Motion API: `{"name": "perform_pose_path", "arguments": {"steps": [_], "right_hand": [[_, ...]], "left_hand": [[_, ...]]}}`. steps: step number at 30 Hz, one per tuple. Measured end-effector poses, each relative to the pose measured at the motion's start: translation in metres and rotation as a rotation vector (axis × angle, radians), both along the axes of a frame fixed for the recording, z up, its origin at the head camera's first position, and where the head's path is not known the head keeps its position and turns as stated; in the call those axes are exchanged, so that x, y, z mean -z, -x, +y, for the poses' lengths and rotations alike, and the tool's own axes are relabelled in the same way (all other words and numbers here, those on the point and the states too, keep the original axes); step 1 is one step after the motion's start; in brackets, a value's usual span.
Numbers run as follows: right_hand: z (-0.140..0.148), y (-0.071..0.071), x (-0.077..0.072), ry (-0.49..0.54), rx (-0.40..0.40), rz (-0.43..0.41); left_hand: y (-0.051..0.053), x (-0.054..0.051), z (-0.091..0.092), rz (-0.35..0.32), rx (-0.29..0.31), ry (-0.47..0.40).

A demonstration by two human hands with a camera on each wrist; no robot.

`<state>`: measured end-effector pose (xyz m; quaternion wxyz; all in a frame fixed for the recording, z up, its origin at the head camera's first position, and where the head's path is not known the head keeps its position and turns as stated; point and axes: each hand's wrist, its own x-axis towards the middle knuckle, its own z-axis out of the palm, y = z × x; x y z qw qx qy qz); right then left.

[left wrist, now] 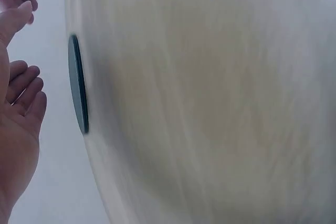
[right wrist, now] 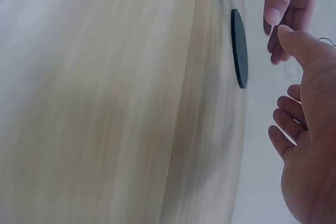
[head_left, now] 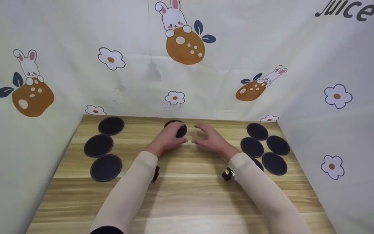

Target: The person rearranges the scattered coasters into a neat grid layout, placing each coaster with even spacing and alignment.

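Both hands are raised over the back middle of the table, held a little apart with nothing in them. My left hand (head_left: 170, 136) partly covers a round black coaster (head_left: 182, 130) in the head view. In the left wrist view, that coaster (left wrist: 79, 85) lies on the table, apart from the left hand (left wrist: 21, 135), whose fingers are loosely bent. My right hand (head_left: 211, 138) faces the left one, its thumb and fingers spread. The right wrist view shows the right hand's fingers loosely curved and the coaster (right wrist: 239, 48) lying beyond, not touched.
Three black coasters (head_left: 98, 145) lie in a column at the table's left. Several more (head_left: 274, 163) lie at the right, one partly hidden by the right sleeve (head_left: 258, 185). Printed cloth (head_left: 128, 84) walls enclose the wooden table (head_left: 187, 195) at the back and sides.
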<state>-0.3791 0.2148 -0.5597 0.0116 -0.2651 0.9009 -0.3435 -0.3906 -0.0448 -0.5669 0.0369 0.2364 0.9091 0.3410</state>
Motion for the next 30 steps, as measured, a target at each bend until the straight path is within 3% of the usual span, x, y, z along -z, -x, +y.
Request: {"name": "perform_pose_path", "arguments": {"steps": [6,14,30], "right_hand": [[0.041,-0.025,-0.007,0.035,0.01,0.007],[0.09,-0.052,-0.009,0.044,0.044,0.042],[0.172,-0.104,-0.012,0.082,0.162,0.057]], "left_hand": [[-0.015,-0.006,0.03,0.052,0.116,0.066],[-0.037,-0.012,0.073,0.106,0.256,0.021],[-0.07,-0.013,0.16,0.088,0.389,-0.025]]}}
